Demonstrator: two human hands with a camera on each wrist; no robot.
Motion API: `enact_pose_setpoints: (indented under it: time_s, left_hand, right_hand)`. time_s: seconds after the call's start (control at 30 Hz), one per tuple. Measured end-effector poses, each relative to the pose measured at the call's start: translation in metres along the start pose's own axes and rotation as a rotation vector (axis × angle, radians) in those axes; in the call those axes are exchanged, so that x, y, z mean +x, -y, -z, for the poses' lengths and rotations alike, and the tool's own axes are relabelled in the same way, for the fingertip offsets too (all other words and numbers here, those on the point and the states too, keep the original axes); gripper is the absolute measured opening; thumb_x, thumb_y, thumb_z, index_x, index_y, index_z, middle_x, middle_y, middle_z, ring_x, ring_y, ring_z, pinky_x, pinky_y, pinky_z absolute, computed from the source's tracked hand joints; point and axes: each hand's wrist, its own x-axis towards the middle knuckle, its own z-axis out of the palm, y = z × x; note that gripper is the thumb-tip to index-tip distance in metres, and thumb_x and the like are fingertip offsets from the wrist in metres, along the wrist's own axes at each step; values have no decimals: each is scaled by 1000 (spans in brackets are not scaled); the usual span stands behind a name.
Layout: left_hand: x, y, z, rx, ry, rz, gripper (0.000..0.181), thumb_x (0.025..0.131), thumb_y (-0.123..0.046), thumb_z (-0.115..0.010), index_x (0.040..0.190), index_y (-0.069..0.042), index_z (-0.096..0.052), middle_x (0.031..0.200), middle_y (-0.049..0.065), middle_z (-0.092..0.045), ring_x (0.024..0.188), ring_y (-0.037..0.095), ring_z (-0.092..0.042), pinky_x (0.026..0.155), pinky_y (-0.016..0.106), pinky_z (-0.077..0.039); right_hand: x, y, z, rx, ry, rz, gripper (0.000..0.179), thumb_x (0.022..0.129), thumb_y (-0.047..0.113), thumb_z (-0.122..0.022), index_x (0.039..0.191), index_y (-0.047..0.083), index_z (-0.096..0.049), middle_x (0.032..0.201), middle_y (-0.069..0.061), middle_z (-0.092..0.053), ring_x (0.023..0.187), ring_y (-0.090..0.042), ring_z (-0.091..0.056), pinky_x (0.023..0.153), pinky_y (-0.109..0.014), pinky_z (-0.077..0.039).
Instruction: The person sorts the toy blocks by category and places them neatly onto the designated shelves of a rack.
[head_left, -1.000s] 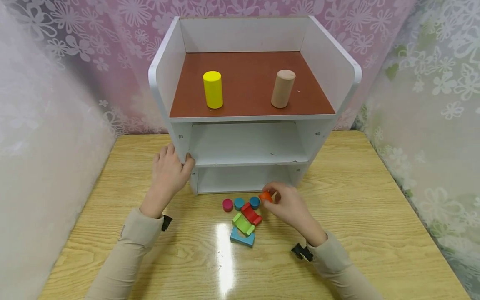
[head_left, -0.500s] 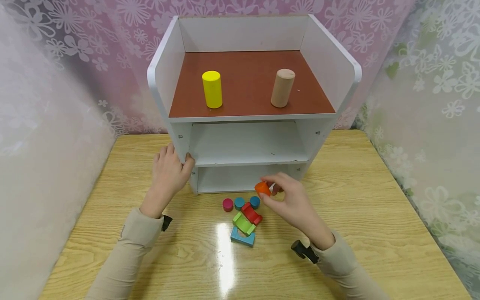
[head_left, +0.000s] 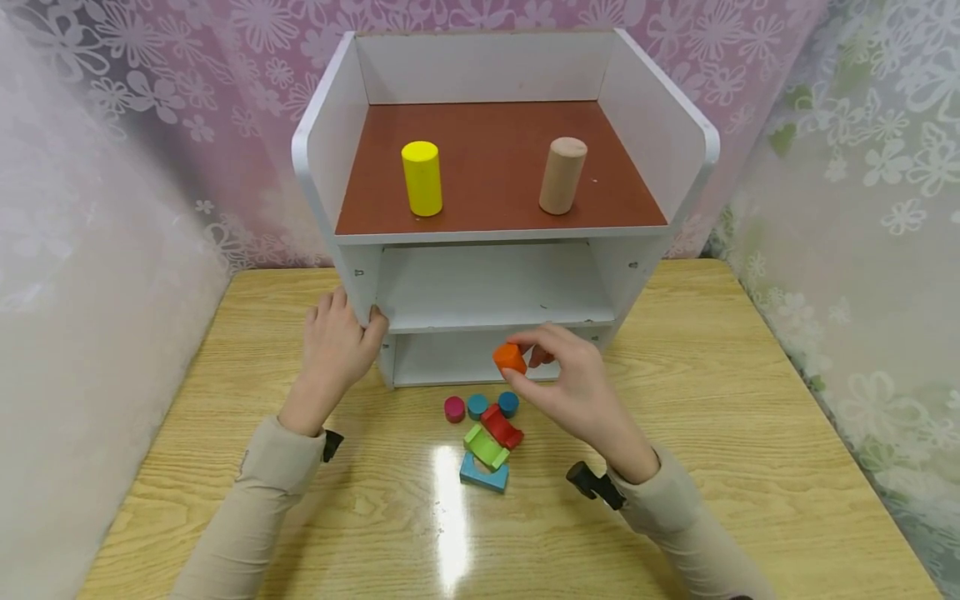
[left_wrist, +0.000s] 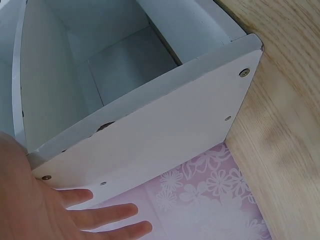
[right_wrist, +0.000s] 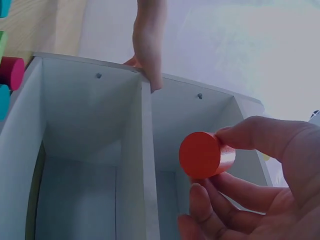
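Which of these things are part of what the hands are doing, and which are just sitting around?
Apparently in use: orange cylinder, pinched by the right hand; white shelf unit, held by the left hand.

Seemingly idle: yellow cylinder; wooden cylinder; magenta cylinder; teal cylinder; blue cylinder; red block; green block; light-blue block.

Pink floral backdrop (head_left: 172, 92), pale side sheets (head_left: 855, 292), wood-grain table (head_left: 750, 433), bright glare (head_left: 452, 525).

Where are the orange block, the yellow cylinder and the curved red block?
Orange block (right_wrist: 200, 155), right wrist view: flat round end.
Yellow cylinder (head_left: 423, 185), head view: upright side.
Curved red block (head_left: 501, 427), head view: hollowed middle.
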Motion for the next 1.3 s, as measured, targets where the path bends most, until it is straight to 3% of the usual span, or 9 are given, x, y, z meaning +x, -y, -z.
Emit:
enact_pose_setpoints:
  time_s: [0.27, 0.7, 0.9, 1.3]
  left_hand:
    - [0, 0, -1, 12, 7, 12, 51, 94, -36, -31, 134, -5, -42, 117, 17, -50, 112, 40, -43, 88, 53, -32]
    - [0, 0, -1, 12, 8, 17, 53, 94, -37, -30, 135, -5, -42, 117, 17, -50, 113, 41, -42, 90, 55, -31]
    - [0, 0, -1, 9, 12, 20, 54, 94, -37, -30, 137, -6, -41, 120, 17, -50, 114, 41, -42, 91, 55, -30]
    - [0, -2, 0, 30, 9, 27, 50, 93, -35, -32, 131, -4, -44, 118, 18, -51, 113, 41, -42, 87, 53, -32]
  right_hand:
    - [18, 7, -3, 20, -14, 9, 26, 78, 16, -74, 102, 15, -66, 89, 10, -61, 76, -9, -52, 70, -28, -45]
    - [54, 9, -15, 25, -14, -15, 28, 74, 21, -78, 99, 14, -66, 89, 6, -65, 71, -12, -55, 66, -33, -46]
    - [71, 10, -22, 53, 29, -56, 27, 75, 21, -76, 99, 14, -65, 88, 5, -64, 74, -22, -57, 67, -36, -48]
    - [108, 8, -42, 26, 152, -188, 27, 75, 29, -73, 98, 19, -63, 87, 9, -62, 76, -9, -58, 64, -27, -49]
